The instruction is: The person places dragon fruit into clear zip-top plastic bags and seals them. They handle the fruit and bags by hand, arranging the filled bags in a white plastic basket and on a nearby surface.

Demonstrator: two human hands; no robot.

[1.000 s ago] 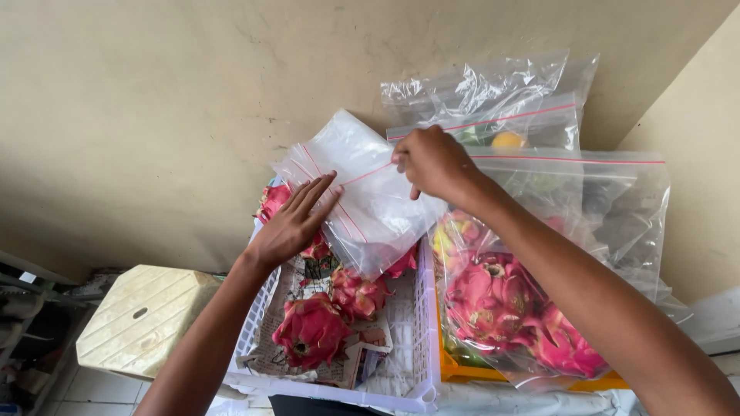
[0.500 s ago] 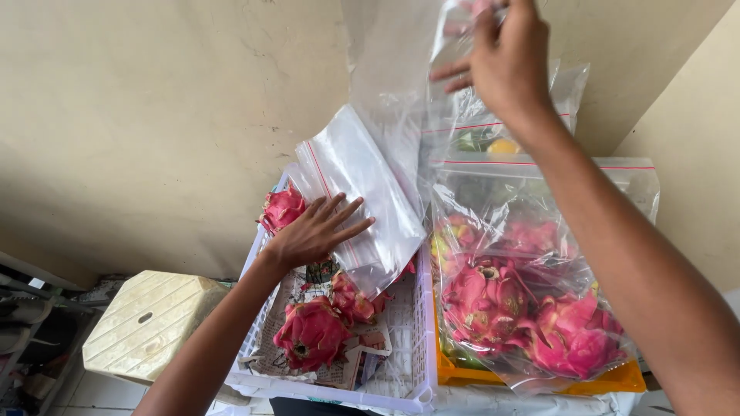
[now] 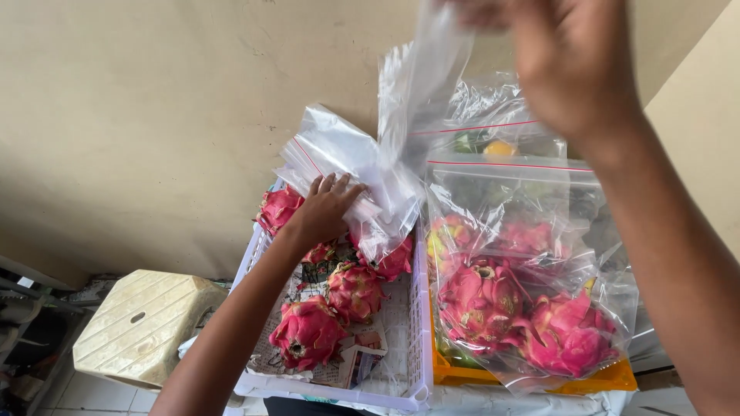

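Observation:
My left hand (image 3: pixel 324 206) presses flat on a stack of clear zip bags (image 3: pixel 339 158) lying over the white crate (image 3: pixel 416 339). High near the top of the view, my right hand (image 3: pixel 566 65) pinches one clear zip bag (image 3: pixel 420 100) that hangs down toward the stack. Several pink dragon fruits (image 3: pixel 308 333) lie loose in the white crate on printed paper. To the right, a filled zip bag of dragon fruits (image 3: pixel 532 308) rests in an orange crate (image 3: pixel 539 377).
Another filled clear bag (image 3: pixel 493 127) stands behind against the beige wall. A cream plastic stool (image 3: pixel 142 323) sits low at the left. Dark clutter lies at the far left edge.
My right hand has lifted one bag up off the stack, from level with the left hand to the top of the view. The left hand has stayed pressing the stack.

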